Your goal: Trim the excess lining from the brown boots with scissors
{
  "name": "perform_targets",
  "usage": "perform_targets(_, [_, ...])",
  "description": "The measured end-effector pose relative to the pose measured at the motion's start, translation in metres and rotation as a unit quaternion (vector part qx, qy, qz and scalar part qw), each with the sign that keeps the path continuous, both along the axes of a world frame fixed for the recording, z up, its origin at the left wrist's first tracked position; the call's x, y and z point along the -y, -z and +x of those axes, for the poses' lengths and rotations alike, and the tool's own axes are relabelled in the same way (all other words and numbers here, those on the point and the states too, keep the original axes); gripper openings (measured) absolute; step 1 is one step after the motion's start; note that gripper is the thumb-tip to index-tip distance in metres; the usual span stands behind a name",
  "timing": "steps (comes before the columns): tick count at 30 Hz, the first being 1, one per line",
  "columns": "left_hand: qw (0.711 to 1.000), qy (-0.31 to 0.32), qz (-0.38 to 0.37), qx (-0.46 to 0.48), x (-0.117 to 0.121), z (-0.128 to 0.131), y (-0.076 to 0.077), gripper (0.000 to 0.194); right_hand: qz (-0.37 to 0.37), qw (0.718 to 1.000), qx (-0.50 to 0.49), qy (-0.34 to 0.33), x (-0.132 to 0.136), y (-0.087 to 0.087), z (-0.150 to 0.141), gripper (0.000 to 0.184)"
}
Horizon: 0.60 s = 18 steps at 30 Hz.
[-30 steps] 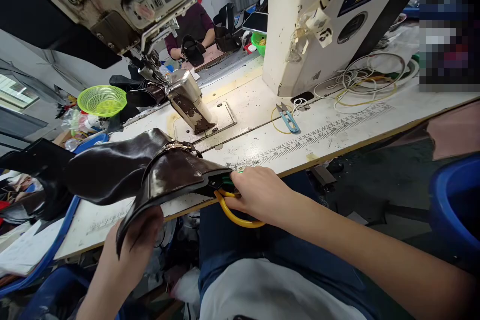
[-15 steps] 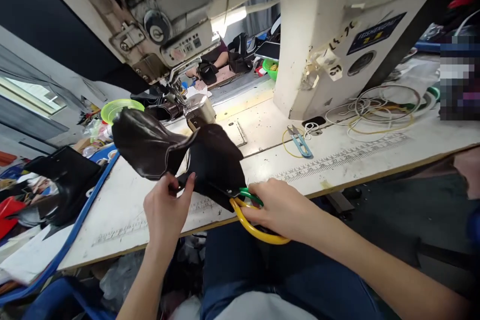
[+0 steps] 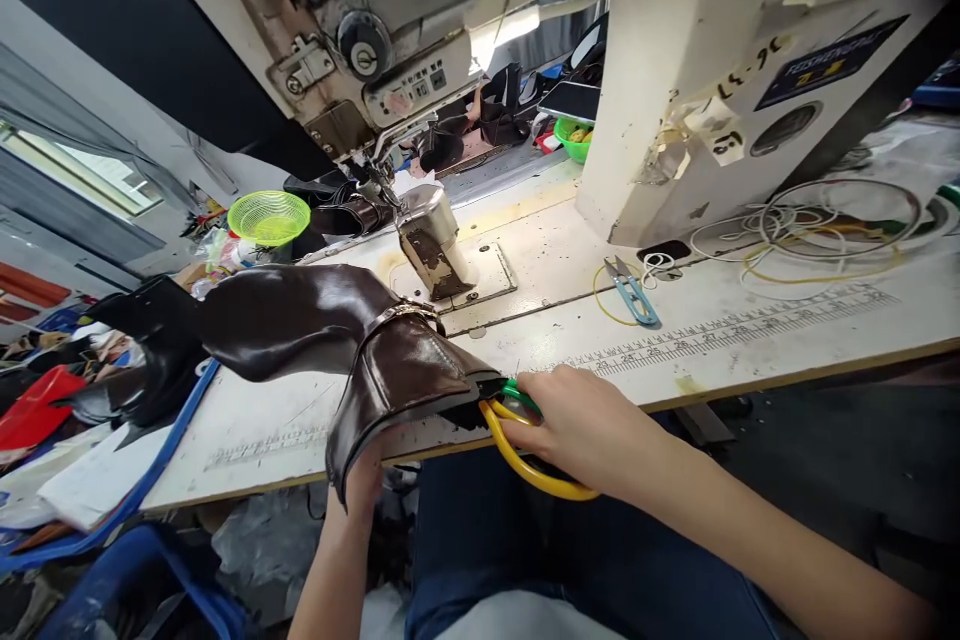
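So here the glossy dark brown leather boot upper is held out over the front edge of the worn white bench, shaft pointing off to the person's left and the toe end toward the middle. The left hand is underneath it, mostly hidden by the leather, so I can't really tell how the fingers are curled; it looks like it props the piece up from below so the edge stays taut and level. The right hand has its grip wrapped through the yellow-and-green handled scissors, and the blades disappear right at the boot's toe-side edge, so they're touching or tucked under the leather there, I can't see which. Holding it off the bench edge like that probably gives the scissors room to work without hitting the surface. Behind it sits the post-bed sewing machine with its metal post standing on the plate, well clear of the boot. Small blue thread snips lie further right on the bench next to a yellow loop of cord, and there's a tangle of white and yellow cords near the machine body. A lime green mesh bowl sits off to the left, with another black boot piece hanging over the left end.
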<state>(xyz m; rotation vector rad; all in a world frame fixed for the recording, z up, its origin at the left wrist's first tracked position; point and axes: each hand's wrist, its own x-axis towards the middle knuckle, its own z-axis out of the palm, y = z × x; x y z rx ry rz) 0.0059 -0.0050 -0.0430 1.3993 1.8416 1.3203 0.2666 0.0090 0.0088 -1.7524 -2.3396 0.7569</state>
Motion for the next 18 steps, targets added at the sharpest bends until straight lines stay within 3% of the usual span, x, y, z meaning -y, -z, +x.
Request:
perform_targets(4, [0.999, 0.005, -0.014, 0.042, -0.002, 0.003, 0.001, 0.04, -0.006, 1.0, -0.002, 0.003, -0.001, -0.003, 0.0, 0.026])
perform_targets(13, [0.998, -0.068, -0.007, 0.001, -0.023, 0.025, -0.044, 0.031, -0.011, 0.996, -0.084, 0.01, 0.004, -0.004, 0.006, 0.03])
perform_targets(18, [0.998, -0.053, 0.001, 0.02, -0.027, 0.031, -0.041, 0.029, 0.029, 0.991, -0.128, 0.012, 0.014, -0.011, 0.006, 0.024])
